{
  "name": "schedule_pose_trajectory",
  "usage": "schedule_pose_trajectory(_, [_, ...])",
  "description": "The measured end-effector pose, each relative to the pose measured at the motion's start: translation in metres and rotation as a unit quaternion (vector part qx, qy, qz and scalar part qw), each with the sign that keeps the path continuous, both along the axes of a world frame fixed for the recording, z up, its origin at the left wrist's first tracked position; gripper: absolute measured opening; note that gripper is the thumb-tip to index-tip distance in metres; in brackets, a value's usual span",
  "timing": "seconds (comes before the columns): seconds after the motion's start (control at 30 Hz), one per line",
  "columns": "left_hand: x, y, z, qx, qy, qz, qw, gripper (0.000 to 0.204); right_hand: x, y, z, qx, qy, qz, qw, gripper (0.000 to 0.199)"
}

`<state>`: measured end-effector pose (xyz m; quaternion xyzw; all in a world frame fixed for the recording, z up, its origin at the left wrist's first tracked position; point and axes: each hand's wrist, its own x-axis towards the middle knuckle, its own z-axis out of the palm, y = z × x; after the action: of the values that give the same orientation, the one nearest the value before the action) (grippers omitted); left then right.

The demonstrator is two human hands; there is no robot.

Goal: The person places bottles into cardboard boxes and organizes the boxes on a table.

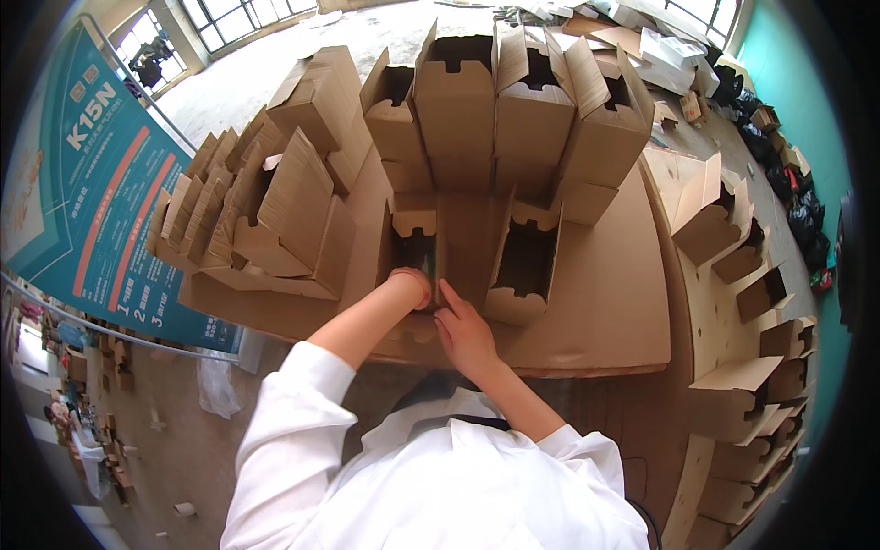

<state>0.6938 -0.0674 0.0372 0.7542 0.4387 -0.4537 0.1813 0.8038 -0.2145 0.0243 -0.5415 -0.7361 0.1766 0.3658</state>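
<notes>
Near the middle of the table stands an open-topped cardboard box (414, 222) with notched end flaps. My left hand (414, 284) reaches down inside it past the wrist; its fingers are hidden by the box walls and my arm. Something dark and shiny shows deep in the box, too shaded to name. My right hand (466, 332) grips the near right corner of the same box, index finger along the outer side and thumb at the near end. Just to the right, a second open cardboard box (524, 266) stands apart from my hand, its inside dark.
Several tall open boxes (456, 110) stand in a row along the table's far side. Flattened and half-folded cartons (284, 211) crowd the left. A cardboard sheet (614, 302) covers the table. More boxes (724, 403) line a wooden board on the right. A teal banner (101, 183) stands left.
</notes>
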Motion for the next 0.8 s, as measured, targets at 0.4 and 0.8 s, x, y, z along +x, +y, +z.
schedule_pose_trajectory(0.4, [-0.018,0.008,-0.103,0.212,-0.247,0.345,0.880,0.082,-0.001,-0.020,-0.009,-0.174,-0.033,0.008,0.984,0.055])
schedule_pose_trajectory(0.8, [-0.026,-0.042,0.101,-0.144,-0.503,0.502,0.689,0.072,-0.007,-0.005,-0.015,-0.075,-0.191,0.034,0.978,0.042])
